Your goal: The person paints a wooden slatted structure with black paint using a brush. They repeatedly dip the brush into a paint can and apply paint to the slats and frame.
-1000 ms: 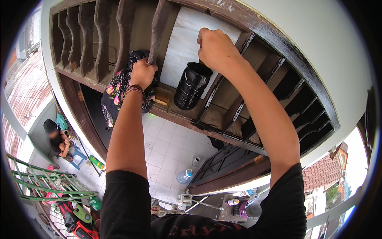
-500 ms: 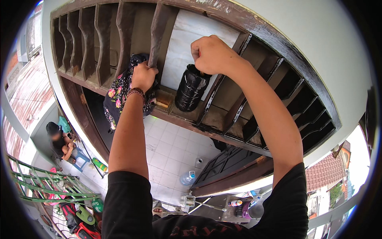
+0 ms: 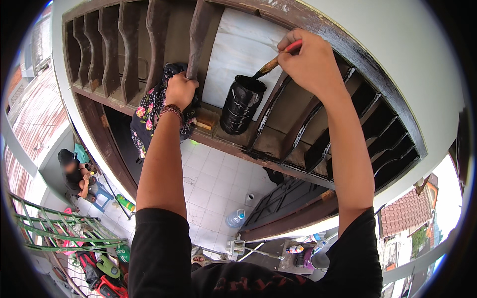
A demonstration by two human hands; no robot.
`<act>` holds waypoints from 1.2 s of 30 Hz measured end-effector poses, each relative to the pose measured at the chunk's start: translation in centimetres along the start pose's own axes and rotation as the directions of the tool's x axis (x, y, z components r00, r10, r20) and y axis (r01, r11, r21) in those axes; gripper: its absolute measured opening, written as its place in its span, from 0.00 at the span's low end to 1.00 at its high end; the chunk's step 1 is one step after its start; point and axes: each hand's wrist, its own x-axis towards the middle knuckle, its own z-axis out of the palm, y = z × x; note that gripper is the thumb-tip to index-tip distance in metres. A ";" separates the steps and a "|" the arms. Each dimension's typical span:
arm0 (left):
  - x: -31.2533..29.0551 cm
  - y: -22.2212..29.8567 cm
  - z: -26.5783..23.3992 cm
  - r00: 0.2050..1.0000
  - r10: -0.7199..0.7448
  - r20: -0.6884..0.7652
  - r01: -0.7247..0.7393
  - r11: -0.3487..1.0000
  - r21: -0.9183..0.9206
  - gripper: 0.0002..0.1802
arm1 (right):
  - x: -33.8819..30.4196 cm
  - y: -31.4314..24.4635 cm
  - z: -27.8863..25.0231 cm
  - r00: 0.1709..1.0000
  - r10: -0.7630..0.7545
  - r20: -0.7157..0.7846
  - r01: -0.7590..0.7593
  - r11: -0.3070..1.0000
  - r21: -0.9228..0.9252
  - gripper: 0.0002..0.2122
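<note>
Black paint pot (image 3: 242, 104): right hand (image 3: 312, 62), fingers pinching the brush (image 3: 275, 62), should load lightly (drips fall far); left hand (image 3: 180, 91) clamps a slat (image 3: 197, 39).

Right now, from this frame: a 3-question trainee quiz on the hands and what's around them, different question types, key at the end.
1. True or false: the right hand holds a brush with a red handle.
2. Multiple choice: where is the brush's tip? A) on the floral cloth B) in the mouth of the black container C) on the tiled floor
3. Short answer: what is the left hand gripping?

Key
1. True: the red handle end shows above the fingers.
2. B: the tip dips into the black container, which stands on the wooden frame's ledge.
3. A dark wooden slat of the frame, with a floral cloth beside the wrist.
</note>
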 end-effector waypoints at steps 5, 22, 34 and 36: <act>0.2 0.0 0.6 0.999 -0.023 0.030 0.024 0.999 -0.027 0.21 | -5.8 2.1 0.3 0.905 0.424 -0.028 -0.216 0.516 0.829 0.04; 0.4 -0.8 0.9 0.999 0.023 0.022 -0.022 0.999 -0.048 0.22 | -18.8 7.4 -5.9 0.772 0.613 -0.167 0.084 0.162 0.983 0.09; 0.5 -1.0 0.6 1.000 -0.003 0.003 0.003 0.998 -0.062 0.22 | -8.8 3.3 -3.9 0.856 -0.458 0.239 0.498 0.610 -0.616 0.15; 0.5 -1.0 0.8 1.000 -0.001 0.015 0.002 0.998 -0.067 0.22 | -7.5 4.0 -3.4 0.869 -0.419 0.261 0.477 0.575 -0.664 0.17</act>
